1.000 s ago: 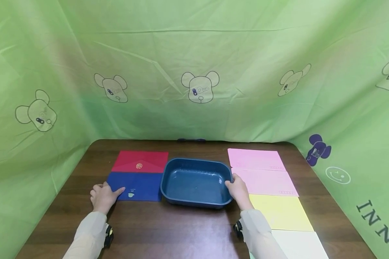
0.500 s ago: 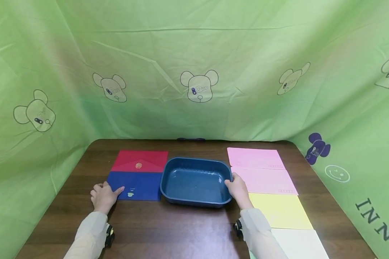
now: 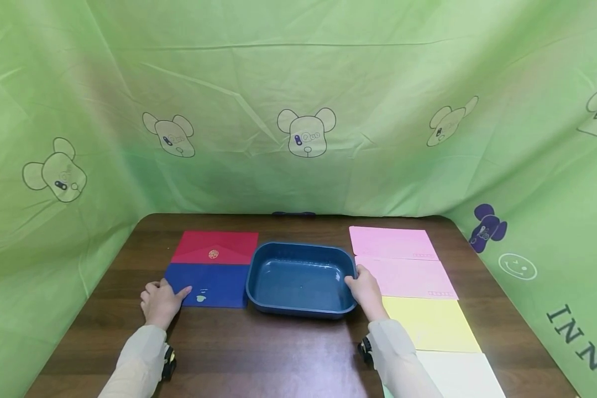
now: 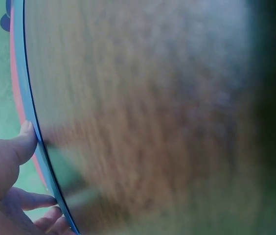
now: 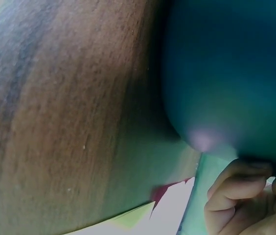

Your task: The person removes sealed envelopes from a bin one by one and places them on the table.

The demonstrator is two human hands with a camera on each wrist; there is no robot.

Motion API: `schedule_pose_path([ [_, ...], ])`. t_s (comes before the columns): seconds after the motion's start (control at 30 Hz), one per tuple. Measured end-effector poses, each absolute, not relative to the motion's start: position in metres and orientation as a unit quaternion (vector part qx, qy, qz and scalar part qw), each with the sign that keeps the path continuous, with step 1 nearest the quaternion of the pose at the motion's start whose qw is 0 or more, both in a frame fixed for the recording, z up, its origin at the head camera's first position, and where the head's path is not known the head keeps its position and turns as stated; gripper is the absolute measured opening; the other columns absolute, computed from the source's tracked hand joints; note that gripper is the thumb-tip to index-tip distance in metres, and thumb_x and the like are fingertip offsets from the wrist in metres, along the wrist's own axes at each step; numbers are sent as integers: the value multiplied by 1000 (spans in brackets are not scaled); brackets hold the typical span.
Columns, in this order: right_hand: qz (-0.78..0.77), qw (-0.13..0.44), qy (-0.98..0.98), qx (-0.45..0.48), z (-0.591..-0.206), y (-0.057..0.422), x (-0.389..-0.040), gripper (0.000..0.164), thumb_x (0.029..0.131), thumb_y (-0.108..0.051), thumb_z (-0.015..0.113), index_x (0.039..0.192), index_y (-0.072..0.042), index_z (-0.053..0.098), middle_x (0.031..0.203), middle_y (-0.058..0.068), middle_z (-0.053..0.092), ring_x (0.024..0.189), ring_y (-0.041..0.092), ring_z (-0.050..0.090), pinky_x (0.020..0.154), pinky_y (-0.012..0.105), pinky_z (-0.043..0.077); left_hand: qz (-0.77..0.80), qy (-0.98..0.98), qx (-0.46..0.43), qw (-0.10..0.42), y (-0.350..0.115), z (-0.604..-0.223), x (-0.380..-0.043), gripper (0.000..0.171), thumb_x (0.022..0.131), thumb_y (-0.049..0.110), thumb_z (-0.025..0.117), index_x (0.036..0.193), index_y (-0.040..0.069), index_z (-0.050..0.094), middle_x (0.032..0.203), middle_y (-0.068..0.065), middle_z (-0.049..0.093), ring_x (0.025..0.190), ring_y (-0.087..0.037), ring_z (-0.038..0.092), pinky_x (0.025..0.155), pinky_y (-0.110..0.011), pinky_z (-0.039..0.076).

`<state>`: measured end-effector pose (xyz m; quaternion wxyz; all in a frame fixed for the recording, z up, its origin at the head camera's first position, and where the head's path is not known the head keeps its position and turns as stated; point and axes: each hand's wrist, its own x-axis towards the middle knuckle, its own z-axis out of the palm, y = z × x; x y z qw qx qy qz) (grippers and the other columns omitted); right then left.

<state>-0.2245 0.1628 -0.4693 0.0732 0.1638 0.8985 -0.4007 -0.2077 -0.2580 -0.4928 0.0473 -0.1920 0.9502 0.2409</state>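
Note:
A dark blue plastic tray (image 3: pixel 300 282) stands near the middle of the table, with nothing in it. My right hand (image 3: pixel 367 292) grips its right rim, thumb over the inside and fingers curled underneath outside, as the right wrist view of the tray (image 5: pixel 226 78) shows. At the left, my left hand (image 3: pixel 160 302) rests at the left edge of a blue envelope (image 3: pixel 219 284). Its thumb lies on the envelope while the other fingers spread over the tabletop. Behind the blue envelope lies a red envelope (image 3: pixel 216 246) with a gold emblem.
Down the right side lie two pink envelopes (image 3: pixel 403 276), a yellow one (image 3: pixel 428 323) and a white one (image 3: pixel 460 373), partly under the right sleeve. A green patterned curtain (image 3: pixel 258 182) hangs behind and beside the wooden table (image 3: pixel 258 359).
Hands, tray and envelopes keep their places; only the head view shifts very slightly.

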Motion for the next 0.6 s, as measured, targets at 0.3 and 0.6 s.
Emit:
schedule_pose_path([
  [0.3,-381,71,909,157,-472,160,-227,34,94,-13,49,119,10,51,111,29,61,87,32,60,86,50,54,246,950,-191,33,-258,-499,-206,77,91,33,57,135,-21,26,124,-44,27,112,-56,26,95,-64,29],
  [0.6,-385,47,908,162,-476,162,-224,26,94,-22,51,77,-3,48,65,6,39,66,21,47,57,25,36,251,946,-199,38,-257,-503,-205,73,91,31,55,135,-20,26,125,-44,25,114,-56,26,97,-64,28],
])
